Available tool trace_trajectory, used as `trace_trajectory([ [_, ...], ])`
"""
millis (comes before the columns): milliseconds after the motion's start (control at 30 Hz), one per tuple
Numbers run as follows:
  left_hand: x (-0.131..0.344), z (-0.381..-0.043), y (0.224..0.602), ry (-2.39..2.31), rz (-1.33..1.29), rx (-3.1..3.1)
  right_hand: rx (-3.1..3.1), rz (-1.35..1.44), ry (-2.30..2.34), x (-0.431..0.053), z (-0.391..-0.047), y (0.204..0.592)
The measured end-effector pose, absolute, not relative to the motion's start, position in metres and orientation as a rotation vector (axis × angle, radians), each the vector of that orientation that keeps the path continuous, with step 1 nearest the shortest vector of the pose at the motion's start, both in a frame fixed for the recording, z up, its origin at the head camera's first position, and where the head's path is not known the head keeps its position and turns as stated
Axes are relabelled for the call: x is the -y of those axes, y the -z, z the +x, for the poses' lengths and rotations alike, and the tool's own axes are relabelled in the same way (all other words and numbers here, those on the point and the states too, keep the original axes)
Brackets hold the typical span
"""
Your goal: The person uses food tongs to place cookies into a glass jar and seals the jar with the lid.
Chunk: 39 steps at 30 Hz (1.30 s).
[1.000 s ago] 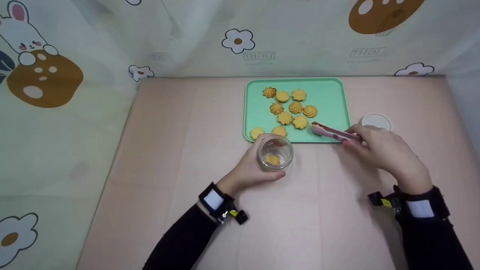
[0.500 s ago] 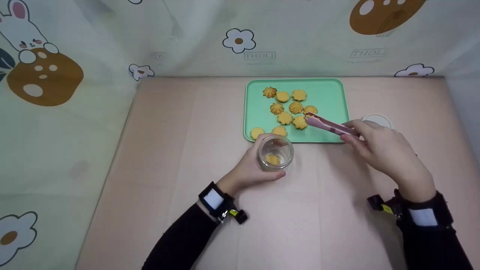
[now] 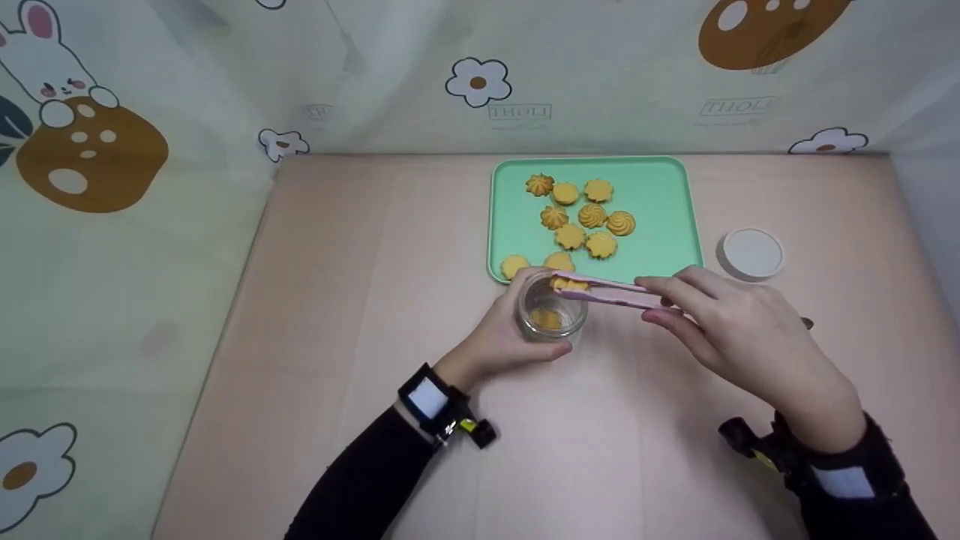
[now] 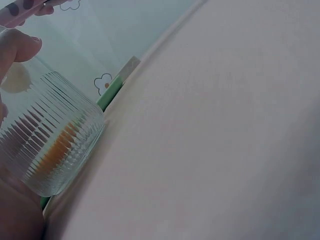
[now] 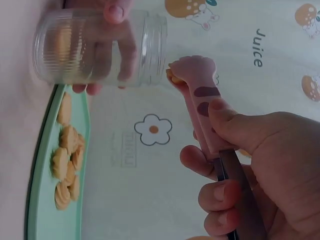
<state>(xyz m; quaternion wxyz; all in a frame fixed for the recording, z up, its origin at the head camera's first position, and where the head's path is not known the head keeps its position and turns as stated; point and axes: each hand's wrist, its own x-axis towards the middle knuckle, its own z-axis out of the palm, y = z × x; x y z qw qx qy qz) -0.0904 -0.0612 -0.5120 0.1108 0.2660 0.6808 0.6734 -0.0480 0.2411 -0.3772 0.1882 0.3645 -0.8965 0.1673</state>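
From where I stand, the person's left hand is curled round a clear glass jar, its fingers spread only as wide as the ribbed body. I can't tell whether the jar's base touches the table below that hand. One cookie lies at the bottom, inside the left hand's grasp.

The right hand grips a pair of pink tongs, thumb on one side and fingers bent round the other, with little gap between. The tongs reach across towards the left hand, and their tips pinch a second cookie (from the right wrist it shows just above the jar's mouth, apart from the glass).

Beyond both hands lies a green tray, its near edge just past the left hand's fingertips. Ten more cookies rest on it, some ridged in swirls, two of them close beside the jar. A white lid lies just beyond the right hand, near the tray's corner.
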Motion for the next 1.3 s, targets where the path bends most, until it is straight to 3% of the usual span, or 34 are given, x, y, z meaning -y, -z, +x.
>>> trace_trajectory([
  [1300, 0.061, -0.092, 0.514, -2.015, 0.839, -1.931, 2.573, 1.022, -0.403, -0.218, -0.038, 0.388],
])
